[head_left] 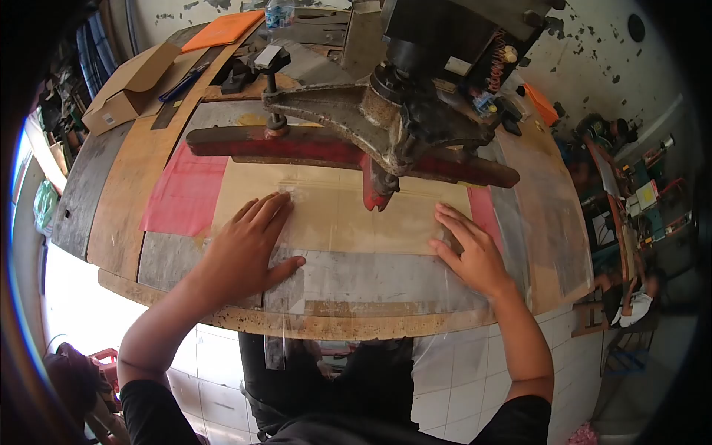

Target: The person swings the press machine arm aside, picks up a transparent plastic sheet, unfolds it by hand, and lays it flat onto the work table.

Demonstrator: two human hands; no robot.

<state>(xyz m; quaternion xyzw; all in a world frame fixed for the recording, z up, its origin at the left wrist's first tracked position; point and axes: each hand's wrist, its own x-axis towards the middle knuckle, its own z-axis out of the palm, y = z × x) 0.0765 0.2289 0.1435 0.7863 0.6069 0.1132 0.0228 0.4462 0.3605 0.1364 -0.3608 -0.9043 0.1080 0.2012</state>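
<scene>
My left hand (251, 246) lies with fingers stretched out on the left part of a tan sheet (348, 211), its thumb apart. At the sheet's right end rests my right hand (473, 252), fingers extended and slightly spread. Clear plastic film (278, 311) shows under and beside my left hand and hangs over the table's front edge. Pink material (184, 194) shows to the left of the tan sheet, with more at its right. Above the sheet is a red metal bar (311, 146) carried by a heavy cast-metal bracket (334, 104).
The worktable (119, 215) has a curved wooden front edge. A cardboard box (133, 89), an orange folder (222, 31) and a plastic bottle (279, 15) stand toward the back left. A dark machine head (445, 37) overhangs the middle. Another person (634, 300) is at the far right.
</scene>
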